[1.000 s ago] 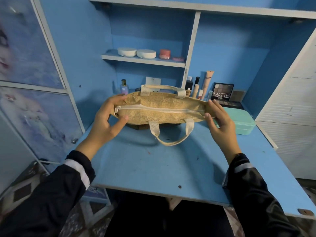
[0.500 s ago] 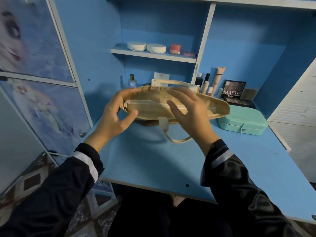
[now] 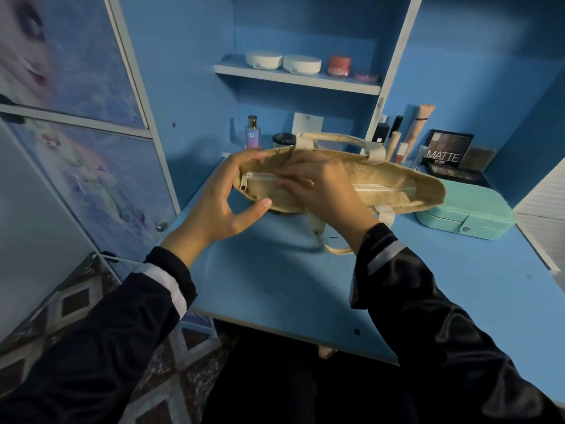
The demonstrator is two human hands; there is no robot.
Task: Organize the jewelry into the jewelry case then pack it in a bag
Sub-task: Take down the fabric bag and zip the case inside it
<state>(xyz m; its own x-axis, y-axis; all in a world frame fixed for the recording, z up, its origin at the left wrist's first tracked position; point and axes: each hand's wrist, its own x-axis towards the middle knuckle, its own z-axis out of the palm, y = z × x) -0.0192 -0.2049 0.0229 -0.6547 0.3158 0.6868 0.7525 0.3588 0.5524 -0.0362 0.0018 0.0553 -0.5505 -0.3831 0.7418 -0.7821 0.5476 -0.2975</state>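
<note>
Grips the jute bag (image 3: 382, 179) by its left end with the left hand (image 3: 220, 206), above the surface (image 3: 290, 280); pinches its closed zip (image 3: 385, 188) with the right hand (image 3: 330, 191). Mint jewelry case (image 3: 477, 209) shut, just right of it.

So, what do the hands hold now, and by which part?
The jute bag: the left hand grips its end by the zipper pull; the right hand pinches the zipper nearer the middle.

Both arms forward, left hand (image 3: 223, 198) cupped round the bag (image 3: 400, 186) end, right hand (image 3: 325, 191) pinching its top
</note>
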